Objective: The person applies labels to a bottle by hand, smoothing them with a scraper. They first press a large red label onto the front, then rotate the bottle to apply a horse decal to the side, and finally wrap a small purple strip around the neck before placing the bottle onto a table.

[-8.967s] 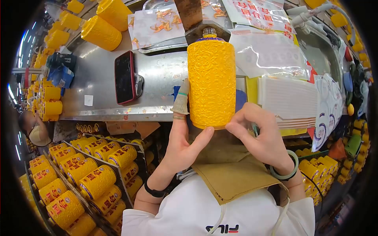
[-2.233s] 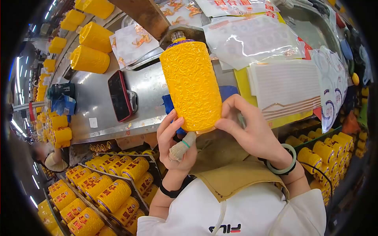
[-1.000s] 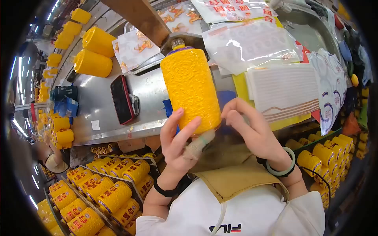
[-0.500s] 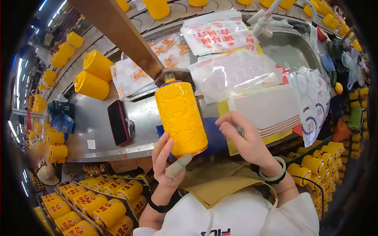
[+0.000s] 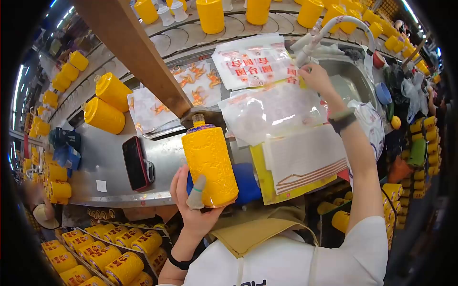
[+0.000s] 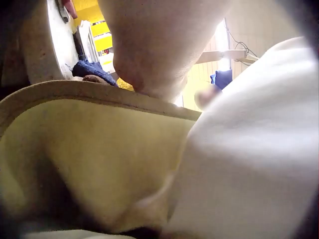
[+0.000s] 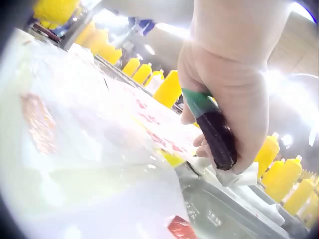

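Note:
A yellow embossed bottle [image 5: 210, 162] lies with its glass neck at a dark bracket [image 5: 196, 114] on a brown beam. My left hand [image 5: 194, 218] grips its lower end, a cloth finger cot [image 5: 196, 193] pressed against the bottle's face. At the upper right, my right hand [image 5: 318, 78] reaches to the edge of the red-printed decal sheets [image 5: 248, 64], fingers curled. In the right wrist view, those fingers curl round a small green and dark strip [image 7: 217, 137]. The left wrist view shows mostly apron [image 6: 109, 159] and sleeve, with the bottle hidden.
A red-cased phone [image 5: 135, 164] lies on the metal bench [image 5: 107, 152]. Clear plastic sheets [image 5: 272, 114] and a stack of white sheets [image 5: 307, 159] lie right of the bottle, before a sink [image 5: 369, 90]. Racks of yellow bottles [image 5: 90, 252] stand lower left.
My right hand has left the bottle's lower end and moved up and right to the printed sheets. My left hand still holds the bottle, its covered digit now higher on the face.

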Motion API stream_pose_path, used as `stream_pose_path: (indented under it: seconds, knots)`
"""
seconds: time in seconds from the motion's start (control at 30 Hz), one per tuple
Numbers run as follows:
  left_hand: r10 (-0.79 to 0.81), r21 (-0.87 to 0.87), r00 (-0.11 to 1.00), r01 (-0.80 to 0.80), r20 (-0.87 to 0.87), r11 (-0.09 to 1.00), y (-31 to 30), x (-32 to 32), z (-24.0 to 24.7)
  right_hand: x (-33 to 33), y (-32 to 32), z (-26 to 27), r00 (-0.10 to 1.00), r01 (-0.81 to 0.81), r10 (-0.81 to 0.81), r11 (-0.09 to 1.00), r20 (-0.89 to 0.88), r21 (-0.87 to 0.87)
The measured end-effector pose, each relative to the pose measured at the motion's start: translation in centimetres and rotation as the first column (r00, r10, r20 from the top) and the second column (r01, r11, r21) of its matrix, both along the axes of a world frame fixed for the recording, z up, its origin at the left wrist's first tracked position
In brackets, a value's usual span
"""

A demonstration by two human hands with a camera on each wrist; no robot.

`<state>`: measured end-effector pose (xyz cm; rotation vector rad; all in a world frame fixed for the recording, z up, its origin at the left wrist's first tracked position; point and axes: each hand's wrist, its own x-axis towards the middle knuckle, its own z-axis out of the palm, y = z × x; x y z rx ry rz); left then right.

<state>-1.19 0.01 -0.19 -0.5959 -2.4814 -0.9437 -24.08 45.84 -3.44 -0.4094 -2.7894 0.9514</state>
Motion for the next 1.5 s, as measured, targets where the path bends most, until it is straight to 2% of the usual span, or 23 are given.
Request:
stream_pose_path:
  seconds: [0.07,0.1,0.17,0.23,0.33,0.43,0.5,0.57,0.63,0.7,0.77,0.8,0.93,1.0,1.07,1.13,1.2,1.23,1.27,1.3,1.33,1.4,1.5]
  knots:
    - [-0.02,-0.001,1.0,0.02,0.009,1.0,-0.2,-0.5,-0.2,-3.4,2.1,-2.1,0.977,0.076,-0.105,0.985,0.188,0.156]
    - [-0.015,0.001,1.0,0.015,0.01,1.0,-0.1,-0.6,0.0,-3.7,2.0,-2.3,0.977,0.071,-0.101,0.985,0.189,0.157]
    - [-0.012,-0.008,0.999,0.013,0.05,1.0,0.0,-0.8,0.4,-4.4,1.8,-2.7,0.966,0.138,-0.123,0.989,0.228,-0.05]
    - [-0.015,0.002,0.999,0.015,0.046,1.0,0.0,-0.8,0.1,-5.0,2.1,-4.2,0.966,0.173,-0.156,0.982,0.207,-0.069]
    - [-0.019,0.014,0.998,0.018,0.066,1.0,0.2,-0.8,0.3,-4.9,2.5,-5.4,0.96,0.248,-0.248,0.969,0.129,0.018]
    - [-0.014,0.012,0.996,0.013,0.089,1.0,0.4,-0.8,0.6,-3.1,1.8,-4.1,0.949,0.314,-0.315,0.947,-0.009,-0.061]
    - [-0.007,0.009,0.996,0.006,0.09,1.0,0.5,-0.8,0.3,-1.5,1.2,-1.6,0.968,0.223,-0.228,0.973,-0.105,-0.054]
    - [-0.031,0.078,0.991,0.021,0.13,0.997,0.3,-0.8,0.0,-0.3,2.0,-0.1,0.963,0.221,-0.234,0.97,-0.135,-0.103]
    - [-0.032,0.084,0.992,0.022,0.122,0.996,0.4,-0.9,0.0,0.8,4.4,0.9,0.974,0.161,-0.201,0.941,-0.107,-0.297]
    - [-0.034,0.092,0.993,0.023,0.113,0.996,0.5,-1.0,0.2,1.7,6.4,1.3,0.967,0.231,-0.252,0.934,-0.043,-0.273]
    - [-0.034,0.081,0.992,0.024,0.124,0.996,0.6,-1.0,0.7,1.7,9.9,-0.8,0.978,0.192,-0.195,0.98,0.07,0.046]
    - [-0.033,0.083,0.992,0.023,0.124,0.996,0.6,-1.1,0.8,2.1,9.8,-1.5,0.971,0.201,-0.223,0.957,0.089,0.208]
    - [-0.047,0.017,0.996,0.045,0.076,0.999,0.2,-1.1,0.8,2.3,11.8,-5.8,0.948,0.082,-0.184,0.929,0.26,0.36]
    - [-0.047,0.029,0.995,0.045,0.086,0.999,0.0,-1.1,0.5,2.3,11.8,-6.0,0.961,0.111,-0.189,0.933,0.201,0.343]
    - [-0.054,0.126,0.99,0.037,0.133,0.991,0.0,-1.1,0.2,2.6,10.3,-4.4,0.971,0.134,-0.189,0.936,0.144,0.326]
    - [-0.049,0.188,0.988,0.021,0.146,0.982,0.8,-1.3,0.3,4.2,5.1,1.0,0.996,0.082,-0.088,0.973,0.018,0.214]
    - [-0.038,0.301,0.966,-0.042,0.256,0.953,0.7,-1.1,-0.2,5.4,1.2,3.7,0.982,-0.098,0.114,0.989,-0.152,0.11]
    - [-0.059,0.359,0.946,-0.063,0.319,0.931,0.8,-1.2,-0.1,6.5,-2.2,6.0,0.982,-0.127,0.129,0.992,-0.137,0.02]
    - [-0.146,0.444,0.899,-0.058,0.412,0.894,0.7,-1.2,-0.6,7.7,-5.6,7.8,0.983,-0.15,0.141,0.986,-0.12,-0.069]
    - [-0.244,0.531,0.84,-0.06,0.484,0.845,0.6,-1.2,-1.0,8.5,-7.4,8.1,0.95,-0.257,0.25,0.966,-0.185,-0.015]
    - [-0.225,0.522,0.842,-0.076,0.49,0.85,0.5,-1.3,-0.9,9.3,-9.0,8.4,0.903,-0.352,0.353,0.935,-0.245,0.047]
    - [-0.222,0.488,0.882,-0.01,0.416,0.873,0.3,-1.4,-0.7,11.5,-13.4,9.7,0.874,-0.434,0.416,0.901,-0.251,-0.017]
    - [-0.252,0.48,0.855,0.004,0.453,0.877,-0.3,-1.2,-1.2,13.4,-17.6,10.6,0.836,-0.524,0.5,0.85,-0.226,-0.057]
